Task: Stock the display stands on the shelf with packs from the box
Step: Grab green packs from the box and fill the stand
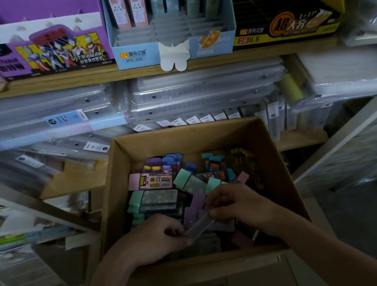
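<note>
Translucent grey pack [198, 226] low inside the cardboard box [278, 172], pinched between left hand [154, 241] at its lower-left end and right hand [236, 206] at its upper-right, long axis diagonal.

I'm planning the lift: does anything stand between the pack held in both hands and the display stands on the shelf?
Nothing visible does. The pack, gripped by the left hand and right hand, is in the open box; the display stands above are open-topped.

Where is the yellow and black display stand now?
In the head view, the yellow and black display stand sits on the wooden shelf, upper right, beside the light blue display stand.
</note>
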### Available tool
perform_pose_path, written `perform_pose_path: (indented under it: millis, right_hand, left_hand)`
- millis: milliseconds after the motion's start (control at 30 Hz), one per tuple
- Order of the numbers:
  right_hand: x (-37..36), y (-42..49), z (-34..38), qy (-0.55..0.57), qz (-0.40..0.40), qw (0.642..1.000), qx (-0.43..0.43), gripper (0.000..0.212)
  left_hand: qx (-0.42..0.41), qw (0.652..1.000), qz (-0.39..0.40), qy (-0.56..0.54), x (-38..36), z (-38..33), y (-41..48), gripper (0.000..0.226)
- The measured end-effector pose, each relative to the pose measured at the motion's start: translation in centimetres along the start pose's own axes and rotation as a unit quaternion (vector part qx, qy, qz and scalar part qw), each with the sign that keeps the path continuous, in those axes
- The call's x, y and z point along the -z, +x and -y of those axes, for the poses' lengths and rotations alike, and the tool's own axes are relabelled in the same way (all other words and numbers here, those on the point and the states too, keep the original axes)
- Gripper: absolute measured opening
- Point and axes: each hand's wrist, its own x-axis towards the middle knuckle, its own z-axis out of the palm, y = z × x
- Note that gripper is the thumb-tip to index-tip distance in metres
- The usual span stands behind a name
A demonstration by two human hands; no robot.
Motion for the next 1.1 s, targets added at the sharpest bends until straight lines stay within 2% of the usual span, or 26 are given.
perform_pose_path:
  millis: [100,167,233,267,333,400,500,633,767,900,1033,1100]
  right_hand:
    - [-0.2,0.0,0.4,0.087,-0.022,0.996,0.021,0.017]
    - [0.6,0.1,0.9,0.089,-0.097,0.991,0.031,0.021]
    - [2.4,0.3,1.2,-0.06,-0.198,0.977,0.048,0.028]
    - [3.4,0.2,1.3,-0.153,-0.233,0.959,0.054,0.028]
    - [5.2,0.5,1.4,-0.282,-0.264,0.921,0.058,0.028]
    - [6.1,1.3,1.3,-0.354,-0.239,0.902,0.058,0.032]
    - [6.1,2.2,0.8,-0.432,-0.161,0.886,0.048,0.033]
    - [6.0,2.8,0.0,-0.477,-0.142,0.866,0.034,0.032]
    - [5.9,3.0,-0.1,-0.495,-0.132,0.858,0.028,0.029]
    - [6.3,2.8,0.0,-0.479,-0.129,0.868,0.037,0.03]
    - [6.5,2.4,0.8,-0.38,-0.154,0.909,0.079,0.027]
    - [6.6,2.1,1.3,-0.306,-0.183,0.93,0.089,0.023]
  left_hand:
    - [-0.024,0.998,-0.037,-0.055,-0.4,-1.0,0.7,0.018]
    - [-0.021,0.988,-0.061,-0.143,-0.6,-1.2,1.0,0.012]
    - [-0.007,0.972,-0.09,-0.216,-0.6,-1.1,1.1,0.009]
    - [-0.001,0.968,-0.115,-0.224,-0.5,-0.9,1.1,0.007]
    - [0.006,0.96,-0.164,-0.228,-0.4,-0.4,1.2,0.008]
    - [0.008,0.954,-0.184,-0.238,-0.2,-0.1,1.4,0.009]
    - [0.01,0.951,-0.179,-0.253,-0.2,-0.3,1.4,0.008]
    - [0.031,0.954,-0.17,-0.245,-0.3,-0.4,1.3,0.006]
    - [0.027,0.957,-0.169,-0.235,-0.1,0.1,1.1,0.009]
    - [0.02,0.955,-0.168,-0.244,0.0,0.6,1.0,0.008]
    - [-0.001,0.944,-0.195,-0.266,0.3,1.2,0.8,0.008]
    - [-0.017,0.94,-0.213,-0.266,0.5,1.2,0.6,0.017]
